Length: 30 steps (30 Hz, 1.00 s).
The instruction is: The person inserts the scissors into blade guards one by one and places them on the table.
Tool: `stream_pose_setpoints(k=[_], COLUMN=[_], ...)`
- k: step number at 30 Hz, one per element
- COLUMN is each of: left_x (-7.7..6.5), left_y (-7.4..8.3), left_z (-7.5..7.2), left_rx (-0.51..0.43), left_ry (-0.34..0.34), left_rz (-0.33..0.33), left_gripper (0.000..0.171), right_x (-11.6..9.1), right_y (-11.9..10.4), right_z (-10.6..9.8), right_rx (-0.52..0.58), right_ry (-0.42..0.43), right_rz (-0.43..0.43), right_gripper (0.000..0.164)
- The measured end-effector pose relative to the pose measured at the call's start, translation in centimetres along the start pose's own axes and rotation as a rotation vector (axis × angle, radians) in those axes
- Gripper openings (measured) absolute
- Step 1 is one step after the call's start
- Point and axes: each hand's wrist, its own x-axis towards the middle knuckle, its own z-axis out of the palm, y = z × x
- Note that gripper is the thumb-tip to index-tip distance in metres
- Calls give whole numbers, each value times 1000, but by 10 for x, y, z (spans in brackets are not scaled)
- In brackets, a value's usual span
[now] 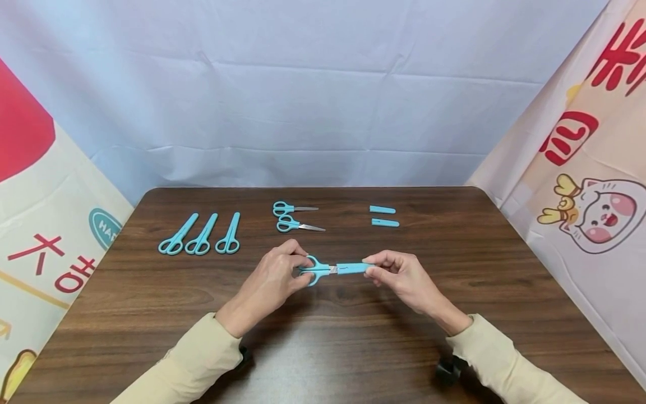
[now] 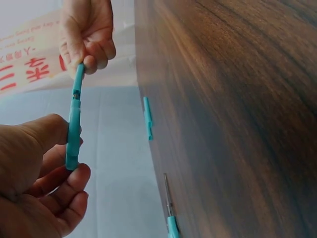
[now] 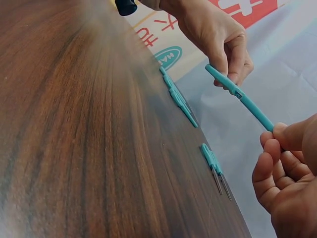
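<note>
Head view: gripping scissors (image 1: pixel 325 270) at the handle end in the left hand (image 1: pixel 272 276), pinching the sheath (image 1: pixel 351 269) by its tip in the right hand (image 1: pixel 405 276), lined up lengthwise left-to-right between both.

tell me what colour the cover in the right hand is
Light blue; the cover in the right hand shows best in the head view.

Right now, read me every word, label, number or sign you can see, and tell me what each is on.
"大": left cloth.
"HA": that cloth's teal oval; the rest is unreadable.
Red character beside 大: unclear.
Red characters, right cloth: cut off or unclear.
Small print, left wrist view: too blurred.
Scissors, blade covers: none readable.
</note>
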Motion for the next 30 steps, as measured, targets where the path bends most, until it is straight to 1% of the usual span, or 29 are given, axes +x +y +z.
stream_pose_setpoints(k=[6,12,16,21,30], left_x=[0,1,2,1,2], left_y=[0,0,0,-1,-2], left_z=[2,3,5,7,7], left_rx=[32,60,62,55,67], left_ry=[-6,10,22,34,39], left_rz=[5,23,29,35,57], left_gripper=[9,9,10,11,9], right_x=[1,1,1,0,0], right_y=[3,5,5,4,1], right_z=[1,3,5,6,9], right_rx=[26,37,64,92,85], right_ry=[4,15,19,21,18], right_rz=[6,4,8,37,49], right_gripper=[18,17,18,19,21])
